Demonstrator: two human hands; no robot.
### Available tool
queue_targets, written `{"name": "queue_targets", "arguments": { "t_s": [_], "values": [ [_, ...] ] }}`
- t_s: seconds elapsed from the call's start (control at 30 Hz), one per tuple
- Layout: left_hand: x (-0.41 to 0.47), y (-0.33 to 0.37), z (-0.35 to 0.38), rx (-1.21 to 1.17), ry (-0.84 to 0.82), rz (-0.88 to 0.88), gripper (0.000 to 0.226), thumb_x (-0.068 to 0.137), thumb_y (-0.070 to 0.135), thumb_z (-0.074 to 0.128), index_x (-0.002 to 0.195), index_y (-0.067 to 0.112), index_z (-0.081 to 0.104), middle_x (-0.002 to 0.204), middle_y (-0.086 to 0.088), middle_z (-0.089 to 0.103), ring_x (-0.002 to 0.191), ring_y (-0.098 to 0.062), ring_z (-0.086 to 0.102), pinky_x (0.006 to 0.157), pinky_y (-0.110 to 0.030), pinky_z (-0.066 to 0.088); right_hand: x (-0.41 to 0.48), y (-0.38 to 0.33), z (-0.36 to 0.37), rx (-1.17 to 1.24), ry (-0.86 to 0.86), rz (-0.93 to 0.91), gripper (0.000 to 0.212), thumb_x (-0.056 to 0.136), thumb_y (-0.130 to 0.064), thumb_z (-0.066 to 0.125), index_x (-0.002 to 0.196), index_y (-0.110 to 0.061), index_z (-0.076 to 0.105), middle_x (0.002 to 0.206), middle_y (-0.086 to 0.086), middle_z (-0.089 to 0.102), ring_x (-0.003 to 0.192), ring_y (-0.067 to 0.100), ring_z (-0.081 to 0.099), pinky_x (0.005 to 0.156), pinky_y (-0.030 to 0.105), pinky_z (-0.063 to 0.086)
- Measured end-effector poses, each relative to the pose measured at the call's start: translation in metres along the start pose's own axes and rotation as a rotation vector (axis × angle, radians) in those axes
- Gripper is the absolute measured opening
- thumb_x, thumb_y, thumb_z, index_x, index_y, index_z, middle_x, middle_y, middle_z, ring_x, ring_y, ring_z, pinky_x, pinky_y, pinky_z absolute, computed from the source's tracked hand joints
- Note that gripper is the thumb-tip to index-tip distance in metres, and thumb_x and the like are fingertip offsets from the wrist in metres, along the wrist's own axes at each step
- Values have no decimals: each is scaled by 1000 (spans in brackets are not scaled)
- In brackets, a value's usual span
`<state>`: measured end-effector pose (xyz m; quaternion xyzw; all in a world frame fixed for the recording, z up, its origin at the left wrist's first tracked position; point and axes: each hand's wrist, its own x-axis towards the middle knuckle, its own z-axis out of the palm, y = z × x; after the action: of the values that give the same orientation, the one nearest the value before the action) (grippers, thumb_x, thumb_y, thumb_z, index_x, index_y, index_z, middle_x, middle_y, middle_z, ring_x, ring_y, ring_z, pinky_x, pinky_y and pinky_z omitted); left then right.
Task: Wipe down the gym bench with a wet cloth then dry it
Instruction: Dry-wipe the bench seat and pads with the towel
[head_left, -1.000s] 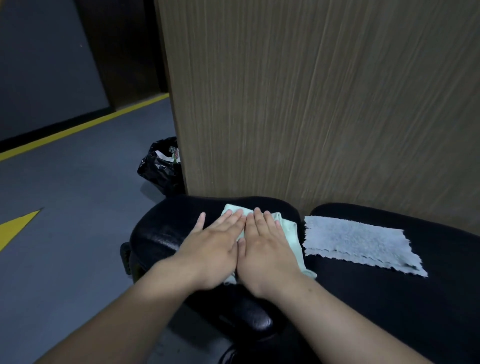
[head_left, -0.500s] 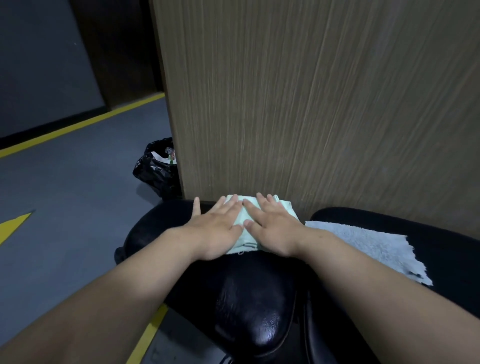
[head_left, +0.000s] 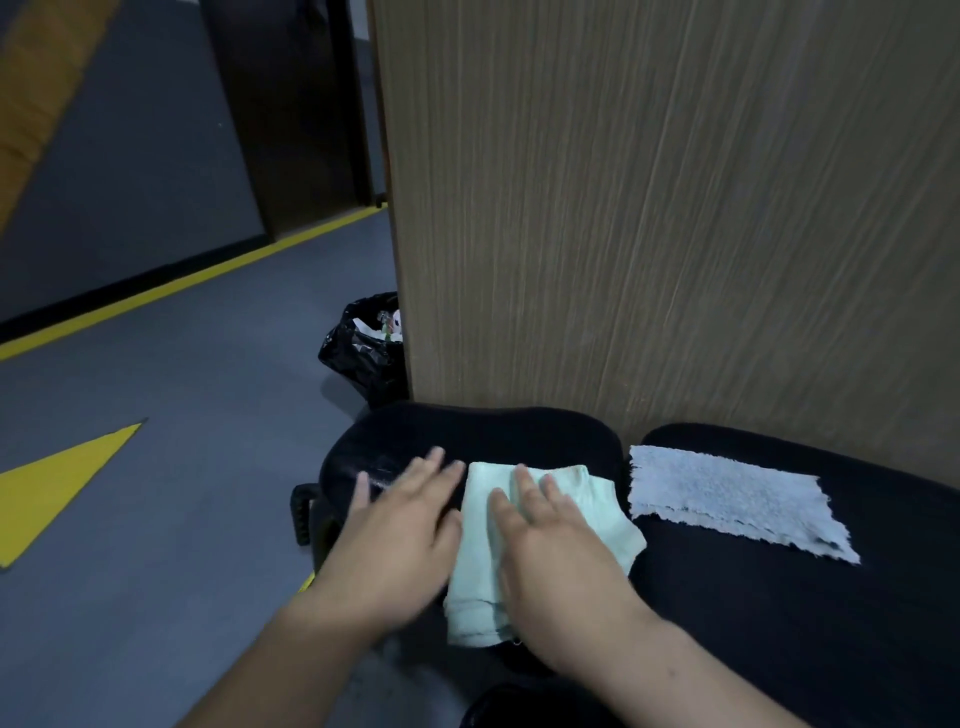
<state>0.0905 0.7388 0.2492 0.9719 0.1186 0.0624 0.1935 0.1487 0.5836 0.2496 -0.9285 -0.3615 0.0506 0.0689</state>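
Note:
The gym bench has two black padded sections, a left pad (head_left: 493, 431) and a right pad (head_left: 779, 623). A pale green cloth (head_left: 475, 577) lies folded on the left pad. My right hand (head_left: 558, 561) presses flat on the cloth with fingers stretched out. My left hand (head_left: 400, 535) lies flat beside it, mostly on the bare pad, its edge touching the cloth's left side. A grey-blue towel (head_left: 727, 499) is spread on the right pad, untouched.
A tall wood-grain panel (head_left: 675, 208) stands right behind the bench. A black bin bag (head_left: 363, 353) with rubbish sits on the grey floor at the panel's left corner. Yellow lines and a yellow arrow (head_left: 57, 483) mark the floor to the left.
Both hands and the green cloth have slid from the pad's far edge back toward me. My left hand has shifted off the cloth onto the bare pad.

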Motion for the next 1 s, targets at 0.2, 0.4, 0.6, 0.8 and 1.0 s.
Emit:
{"name": "queue_targets", "arguments": {
  "t_s": [0.2,0.4,0.6,0.8,1.0],
  "values": [
    [9,-50,4,105,86,-80,74,85,68,27,150,32,39,155,6,34,142,-16,24,115,-39,28,19,-8,22,-26,9,144,78,86,-55,-9,157,-22,-7,164,8,-18,149,32,-19,119,49,-13],
    [24,-61,8,78,9,-43,91,71,82,14,152,40,26,163,7,12,150,-15,3,122,-46,7,75,34,6,16,-46,205,66,100,-53,20,158,-29,-1,165,3,-12,151,29,-15,120,50,-10],
    [30,-60,14,140,-9,-46,93,71,81,10,153,39,19,162,8,11,149,-15,2,122,-48,9,146,74,-3,9,-67,265,64,96,-52,18,157,-30,14,165,5,12,152,28,3,121,52,1],
    [29,-65,13,145,-6,-21,90,72,83,10,152,41,21,161,8,14,149,-15,5,121,-46,11,138,73,-3,-11,-93,239,62,100,-50,15,157,-30,8,166,4,3,152,28,-4,121,51,-3],
    [30,-66,12,151,-5,-13,93,71,85,9,151,40,23,161,6,18,147,-17,9,120,-48,15,47,42,4,-4,-62,119,63,101,-51,14,156,-30,-8,164,4,-19,149,28,-22,120,48,-12]
  ]
}}
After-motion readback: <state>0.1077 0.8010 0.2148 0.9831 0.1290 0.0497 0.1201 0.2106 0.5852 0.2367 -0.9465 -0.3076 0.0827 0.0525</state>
